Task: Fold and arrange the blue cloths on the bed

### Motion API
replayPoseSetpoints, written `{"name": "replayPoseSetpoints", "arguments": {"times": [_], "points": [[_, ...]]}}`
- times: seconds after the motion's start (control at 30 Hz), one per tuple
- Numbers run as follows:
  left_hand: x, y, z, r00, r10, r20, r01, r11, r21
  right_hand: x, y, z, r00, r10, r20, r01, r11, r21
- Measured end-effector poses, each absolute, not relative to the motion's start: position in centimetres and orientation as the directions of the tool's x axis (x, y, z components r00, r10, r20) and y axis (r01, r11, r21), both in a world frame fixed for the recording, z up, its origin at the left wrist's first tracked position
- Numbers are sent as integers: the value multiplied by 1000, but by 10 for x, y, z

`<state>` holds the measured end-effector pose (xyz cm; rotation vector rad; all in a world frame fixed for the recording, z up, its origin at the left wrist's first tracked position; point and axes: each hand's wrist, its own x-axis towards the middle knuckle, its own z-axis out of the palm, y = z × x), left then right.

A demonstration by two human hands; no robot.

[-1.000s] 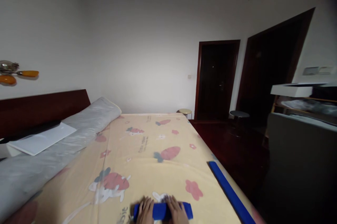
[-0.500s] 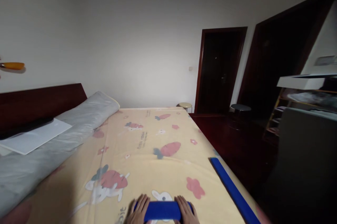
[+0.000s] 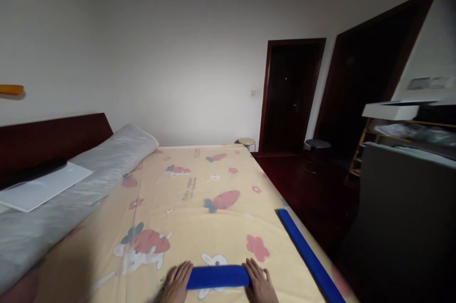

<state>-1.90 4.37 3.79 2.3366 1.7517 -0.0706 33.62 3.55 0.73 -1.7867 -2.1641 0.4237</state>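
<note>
While pressed flat at either end of a short blue roll (image 3: 218, 277), left hand (image 3: 175, 285) and right hand (image 3: 261, 284) with fingers spread and palms down, so grip wide on both sides, nothing clasped, only touching the roll's two ends. Roll lying crosswise on the bed (image 3: 185, 208) near its foot edge, close to the middle of that edge, on top of a rabbit print in the yellow sheet. Looks tight and even along its length, with no loose flap showing from this angle, so rolling judged to be finished or nearly so; underside hidden, hence cannot tell whether any tail remains tucked beneath. Second blue piece, a long strip (image 3: 308, 255), laid along the right edge of the bed, running toward the foot corner, well apart from both hands and untouched. Judged still to be dealt with, whether rolled or folded cannot be told. Elsewhere: grey bolster (image 3: 81, 189) along the head edge against a dark headboard (image 3: 53, 139), white board (image 3: 39, 189) resting on it toward the left corner. Beyond the bed's far side, two small stools (image 3: 246, 142) near a dark door (image 3: 290, 96), all far from the work.
</note>
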Motion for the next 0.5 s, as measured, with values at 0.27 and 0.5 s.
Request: {"name": "replayPoseSetpoints", "arguments": {"times": [0.27,0.5], "points": [[-29,35,52,202,976,-78,974,-192,119,322,36,111,-282,959,-16,876,251,-412],[-13,24,43,59,975,-214,987,-24,160,314,42,212,-447,890,95,754,431,-495]]}}
